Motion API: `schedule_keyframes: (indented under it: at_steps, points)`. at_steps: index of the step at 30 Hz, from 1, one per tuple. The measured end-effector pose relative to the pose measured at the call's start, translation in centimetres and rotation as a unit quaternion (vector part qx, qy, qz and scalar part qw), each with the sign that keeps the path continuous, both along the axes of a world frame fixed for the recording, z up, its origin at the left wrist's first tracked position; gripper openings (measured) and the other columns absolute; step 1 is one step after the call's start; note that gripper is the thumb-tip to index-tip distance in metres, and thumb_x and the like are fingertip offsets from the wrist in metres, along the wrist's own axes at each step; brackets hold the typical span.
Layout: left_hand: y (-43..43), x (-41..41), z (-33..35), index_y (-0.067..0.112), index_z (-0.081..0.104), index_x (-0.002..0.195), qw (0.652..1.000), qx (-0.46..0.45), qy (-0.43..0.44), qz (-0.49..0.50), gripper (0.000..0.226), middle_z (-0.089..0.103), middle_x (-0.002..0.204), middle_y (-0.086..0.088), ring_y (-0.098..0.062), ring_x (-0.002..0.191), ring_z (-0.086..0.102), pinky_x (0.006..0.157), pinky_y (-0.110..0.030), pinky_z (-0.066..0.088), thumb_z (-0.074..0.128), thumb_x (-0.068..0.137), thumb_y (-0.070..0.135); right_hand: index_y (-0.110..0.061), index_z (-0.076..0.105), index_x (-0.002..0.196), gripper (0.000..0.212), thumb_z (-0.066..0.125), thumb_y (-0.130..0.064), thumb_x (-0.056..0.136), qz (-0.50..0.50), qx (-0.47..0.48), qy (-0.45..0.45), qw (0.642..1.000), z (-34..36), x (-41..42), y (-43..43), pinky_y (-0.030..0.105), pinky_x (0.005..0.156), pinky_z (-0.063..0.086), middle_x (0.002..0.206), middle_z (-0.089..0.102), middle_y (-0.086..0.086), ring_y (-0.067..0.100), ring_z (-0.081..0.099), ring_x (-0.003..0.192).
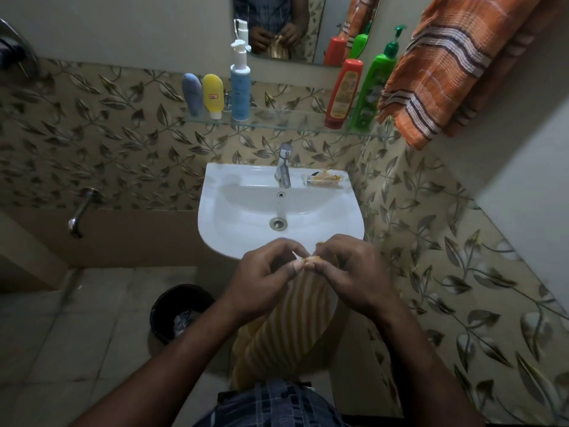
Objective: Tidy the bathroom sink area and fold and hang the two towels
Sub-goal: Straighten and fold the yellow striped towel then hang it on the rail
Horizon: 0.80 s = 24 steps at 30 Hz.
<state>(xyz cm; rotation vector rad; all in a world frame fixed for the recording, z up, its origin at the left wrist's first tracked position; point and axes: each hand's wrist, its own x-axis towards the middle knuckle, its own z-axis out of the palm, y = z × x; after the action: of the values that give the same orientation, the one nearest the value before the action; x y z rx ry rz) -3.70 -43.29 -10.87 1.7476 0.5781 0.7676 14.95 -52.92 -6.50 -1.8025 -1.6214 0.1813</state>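
Note:
A yellow-and-white striped towel (288, 328) hangs down in front of me, just below the white sink (243, 229). My left hand (261, 278) and my right hand (345, 269) pinch its top edge side by side, thumbs nearly touching. An orange towel (446, 66) with dark and white stripes hangs at the upper right, over the end of the glass shelf (286, 123). A small tube and wrappers (323, 180) lie on the sink's rim, right of the tap (284, 164).
On the shelf stand a grey tube (191, 94), a yellow tube (213, 95), a blue pump bottle (240, 84), a red bottle (343, 94) and a green pump bottle (374, 87). A black bin (180, 312) sits on the floor left of me. A mirror (277, 26) hangs above.

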Motion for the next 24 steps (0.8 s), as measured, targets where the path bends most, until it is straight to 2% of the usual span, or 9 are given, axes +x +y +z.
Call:
schedule_keyframes:
  at_steps: [4, 7, 10, 13, 15, 17, 20, 22, 24]
  points:
    - [-0.3, 0.3, -0.4, 0.027, 0.058, 0.106, 1.0, -0.01, -0.017, -0.014, 0.022, 0.062, 0.089, 0.012, -0.012, 0.081, 0.059, 0.072, -0.043, 0.052, 0.071, 0.094, 0.039, -0.015, 0.076, 0.08, 0.015, 0.087, -0.024, 0.087, -0.092, 0.079, 0.029, 0.992, 0.5, 1.3, -0.5, 0.02, 0.064, 0.047, 0.078, 0.068, -0.009, 0.005, 0.063, 0.073]
    - [-0.7, 0.3, -0.6, 0.023, 0.059, 0.107, 1.0, -0.008, -0.019, -0.017, 0.025, 0.064, 0.091, 0.012, -0.01, 0.083, 0.061, 0.072, -0.042, 0.052, 0.073, 0.094, 0.04, -0.015, 0.076, 0.081, 0.015, 0.086, -0.025, 0.087, -0.155, 0.126, 0.054, 0.978, 0.9, 3.0, -1.0, 0.034, 0.069, 0.054, 0.081, 0.07, -0.007, 0.01, 0.065, 0.075]
    - [-0.9, 0.3, -0.6, 0.028, 0.064, 0.107, 1.0, -0.009, -0.01, -0.023, 0.018, 0.07, 0.096, 0.021, 0.0, 0.092, 0.068, 0.078, -0.022, 0.052, 0.074, 0.095, 0.036, -0.019, 0.077, 0.083, 0.019, 0.081, -0.037, 0.087, -0.172, 0.148, 0.063, 0.972, 1.2, 4.4, -1.5, 0.038, 0.069, 0.055, 0.085, 0.072, -0.006, 0.014, 0.067, 0.077]
    - [-0.8, 0.3, -0.5, 0.026, 0.066, 0.105, 1.0, 0.009, -0.003, -0.017, 0.017, 0.071, 0.097, 0.024, 0.003, 0.094, 0.07, 0.079, -0.011, 0.051, 0.078, 0.094, 0.027, -0.021, 0.078, 0.085, 0.019, 0.079, -0.04, 0.087, -0.159, 0.155, 0.051, 0.974, 1.6, 4.8, -1.7, 0.035, 0.069, 0.056, 0.087, 0.073, -0.008, 0.012, 0.068, 0.081]
    - [-0.9, 0.4, -0.3, 0.027, 0.066, 0.103, 1.0, 0.019, -0.003, 0.003, 0.02, 0.071, 0.09, 0.021, 0.001, 0.085, 0.069, 0.073, -0.017, 0.052, 0.082, 0.09, 0.028, -0.02, 0.078, 0.085, 0.018, 0.079, -0.038, 0.087, -0.162, 0.159, 0.044, 0.973, 1.6, 4.9, -1.7, 0.035, 0.069, 0.056, 0.088, 0.073, -0.009, 0.011, 0.068, 0.082]
    - [-1.0, 0.6, -0.1, 0.027, 0.07, 0.1, 0.999, 0.022, 0.004, 0.041, 0.022, 0.07, 0.08, 0.014, -0.004, 0.073, 0.065, 0.065, -0.033, 0.055, 0.085, 0.085, 0.034, -0.019, 0.079, 0.087, 0.018, 0.078, -0.037, 0.087, -0.171, 0.164, 0.048, 0.97, 1.5, 5.2, -1.8, 0.038, 0.071, 0.057, 0.09, 0.074, -0.008, 0.011, 0.069, 0.084]
    - [-0.9, 0.8, 0.0, 0.023, 0.079, 0.092, 0.996, 0.014, 0.014, 0.085, 0.024, 0.072, 0.072, 0.006, -0.014, 0.068, 0.068, 0.066, -0.044, 0.058, 0.086, 0.078, 0.041, -0.019, 0.08, 0.091, 0.014, 0.081, -0.032, 0.087, -0.165, 0.165, 0.055, 0.971, 1.5, 5.7, -2.0, 0.041, 0.072, 0.06, 0.093, 0.076, -0.007, 0.012, 0.071, 0.087]
    - [-0.8, 0.9, 0.0, 0.022, 0.081, 0.085, 0.995, -0.043, 0.014, 0.086, 0.028, 0.077, 0.076, -0.002, -0.024, 0.074, 0.074, 0.071, -0.051, 0.063, 0.087, 0.073, 0.046, -0.02, 0.08, 0.092, 0.01, 0.083, -0.029, 0.087, -0.159, 0.165, 0.053, 0.972, 1.5, 5.8, -1.9, 0.042, 0.072, 0.06, 0.095, 0.076, -0.008, 0.012, 0.072, 0.088]
    - [-0.5, 1.0, -0.1, 0.017, 0.081, 0.083, 0.987, -0.148, -0.011, 0.066, 0.034, 0.08, 0.085, -0.01, -0.029, 0.083, 0.078, 0.082, -0.057, 0.064, 0.09, 0.066, 0.045, -0.02, 0.08, 0.092, 0.009, 0.083, -0.028, 0.087, -0.16, 0.174, 0.055, 0.97, 1.4, 5.8, -1.8, 0.04, 0.073, 0.061, 0.095, 0.076, -0.009, 0.01, 0.071, 0.089]
